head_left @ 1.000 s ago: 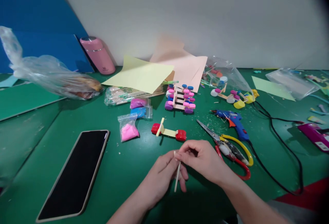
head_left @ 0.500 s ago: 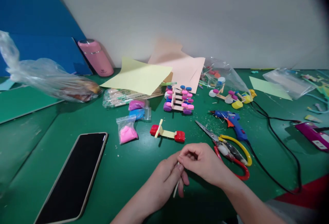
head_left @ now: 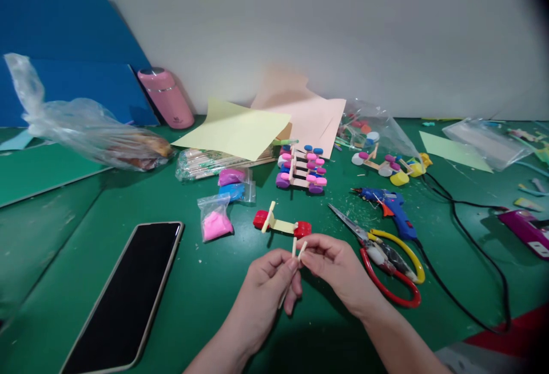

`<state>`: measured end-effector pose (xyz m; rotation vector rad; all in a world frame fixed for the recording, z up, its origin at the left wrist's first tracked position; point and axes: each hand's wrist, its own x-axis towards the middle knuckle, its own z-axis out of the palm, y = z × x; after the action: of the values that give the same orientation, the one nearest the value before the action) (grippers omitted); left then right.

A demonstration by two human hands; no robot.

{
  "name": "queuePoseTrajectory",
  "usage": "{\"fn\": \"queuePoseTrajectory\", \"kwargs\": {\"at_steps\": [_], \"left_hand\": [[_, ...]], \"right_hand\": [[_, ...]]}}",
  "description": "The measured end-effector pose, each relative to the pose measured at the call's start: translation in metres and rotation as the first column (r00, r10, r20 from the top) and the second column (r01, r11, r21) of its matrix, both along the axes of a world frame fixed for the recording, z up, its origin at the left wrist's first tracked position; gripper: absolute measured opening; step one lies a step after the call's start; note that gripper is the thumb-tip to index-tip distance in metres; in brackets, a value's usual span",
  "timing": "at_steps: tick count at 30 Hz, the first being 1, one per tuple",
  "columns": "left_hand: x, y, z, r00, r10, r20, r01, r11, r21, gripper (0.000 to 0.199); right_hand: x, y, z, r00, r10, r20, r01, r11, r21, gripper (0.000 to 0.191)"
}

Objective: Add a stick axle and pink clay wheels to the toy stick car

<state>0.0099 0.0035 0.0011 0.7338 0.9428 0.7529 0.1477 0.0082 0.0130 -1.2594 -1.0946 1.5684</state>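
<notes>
Between its thumb and fingers, my left hand [head_left: 274,279] pinches a thin pale stick [head_left: 294,246] whose tip points up. My right hand [head_left: 330,265] pinches a short pale stick piece [head_left: 302,250] close beside it; whether the two pieces touch is hard to tell. Just beyond my hands lies a small model with red wheels and a pale yellow body [head_left: 282,226]. Several similar models with pink, purple and blue wheels [head_left: 302,171] stand in a cluster farther back.
Scissors [head_left: 381,259] and a blue glue gun [head_left: 392,208] with a black cord lie on the right. A phone [head_left: 124,299] lies at the left, near a bag of pink clay [head_left: 217,225]. Paper sheets [head_left: 238,128] and a pink bottle [head_left: 167,98] are at the back.
My hands have drawn slightly apart, and two pale stick ends now show above the fingertips. The view has shifted slightly, moving the objects a little right in the picture.
</notes>
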Motion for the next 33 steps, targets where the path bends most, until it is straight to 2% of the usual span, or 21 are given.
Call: {"fn": "queuePoseTrajectory", "kwargs": {"at_steps": [2,5,9,12,19,27,30,33], "left_hand": [[0.001,0.0,0.0,0.999,0.031,0.03,-0.03,0.999,-0.022,0.021],[0.001,0.0,0.0,0.999,0.031,0.043,-0.028,0.998,-0.054,0.021],[0.0,0.001,0.002,0.997,0.024,0.07,-0.02,0.998,-0.051,0.022],[-0.001,0.002,0.003,0.995,0.008,0.103,-0.001,0.998,-0.069,0.023],[-0.002,0.002,0.005,0.984,-0.042,0.174,0.062,0.991,-0.114,0.023],[-0.005,0.001,0.004,0.974,-0.057,0.221,0.085,0.989,-0.119,0.026],[-0.004,0.001,0.004,0.975,-0.059,0.215,0.085,0.99,-0.114,0.025],[-0.004,0.001,0.004,0.975,-0.063,0.213,0.088,0.99,-0.109,0.022]], "right_hand": [[-0.002,-0.002,-0.003,1.0,-0.01,-0.006,0.01,1.0,0.021,0.021],[-0.002,-0.003,-0.006,0.998,0.002,0.066,-0.007,0.997,0.071,0.023],[0.002,-0.001,-0.003,0.962,0.046,0.269,-0.1,0.977,0.19,0.023],[0.004,0.0,-0.001,0.932,0.088,0.352,-0.171,0.962,0.212,0.022],[0.004,0.003,0.005,0.914,0.155,0.374,-0.251,0.941,0.225,0.03],[0.007,0.008,0.012,0.88,0.238,0.412,-0.352,0.908,0.226,0.031],[0.007,0.008,0.013,0.89,0.253,0.379,-0.351,0.911,0.215,0.026],[0.007,0.007,0.012,0.906,0.236,0.352,-0.324,0.921,0.215,0.03]]}}
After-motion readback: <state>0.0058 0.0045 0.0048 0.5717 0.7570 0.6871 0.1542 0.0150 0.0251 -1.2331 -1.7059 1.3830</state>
